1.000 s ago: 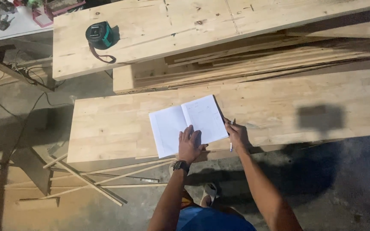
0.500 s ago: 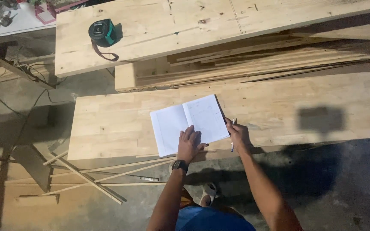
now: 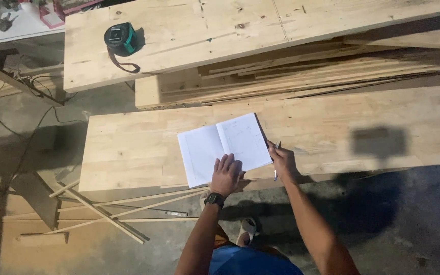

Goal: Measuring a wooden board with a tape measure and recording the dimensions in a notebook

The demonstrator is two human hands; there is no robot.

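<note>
Green and black, a tape measure [image 3: 120, 38] sits on the far plank [image 3: 189, 35] at 11 o'clock. On the near bench [image 3: 128, 147] an open notebook [image 3: 223, 147] lies flat. The left hand [image 3: 226, 174] rests released, fingers spread, on the notebook's lower edge. At 3 o'clock of the pages, the right hand [image 3: 282, 162] grips a pen [image 3: 276, 162].

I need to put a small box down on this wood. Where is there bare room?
The near board is bare left of the open notebook, and right of the right hand holding a pen. The far board is bare right of the tape measure. Around the notebook, where the left hand rests, it is crowded.
</note>
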